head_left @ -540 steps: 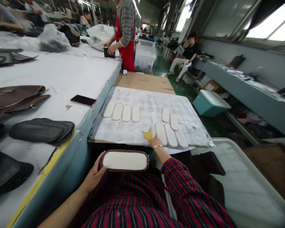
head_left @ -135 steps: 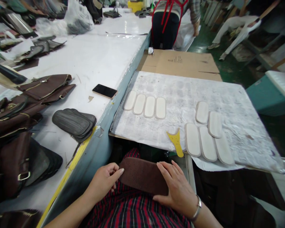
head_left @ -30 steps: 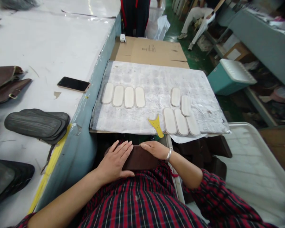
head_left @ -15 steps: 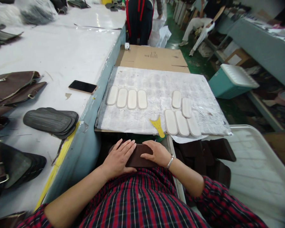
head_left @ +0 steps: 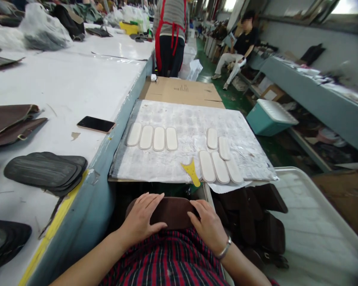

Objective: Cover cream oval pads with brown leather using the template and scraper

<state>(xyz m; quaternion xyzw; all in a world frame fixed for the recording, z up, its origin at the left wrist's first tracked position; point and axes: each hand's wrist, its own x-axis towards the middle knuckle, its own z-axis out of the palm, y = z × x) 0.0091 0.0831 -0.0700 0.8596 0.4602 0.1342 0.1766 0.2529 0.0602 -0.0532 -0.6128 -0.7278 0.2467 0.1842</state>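
A dark brown rounded leather piece [head_left: 174, 212] lies across my lap, below the near edge of the white-covered board [head_left: 185, 119]. My left hand [head_left: 144, 214] grips its left part, fingers on top and thumb along the near side. At its right end, my right hand [head_left: 209, 224] holds it between thumb and fingers. Beyond the hands, a yellow tool [head_left: 191, 172] rests on the board near several white oval pads [head_left: 207, 167]. Another row of white pads [head_left: 159, 138] is on the board's left half.
On the white table at left are a phone [head_left: 96, 124], stacked dark oval pieces [head_left: 44, 171] and brown leather items [head_left: 10, 121]. A white tray [head_left: 304, 222] with brown pieces [head_left: 247, 214] stands at right. One person stands ahead; another sits farther back.
The camera view has tilted up. My right hand has shifted outward to the piece's right end, and my left hand lies less far over it, so more of its surface shows.
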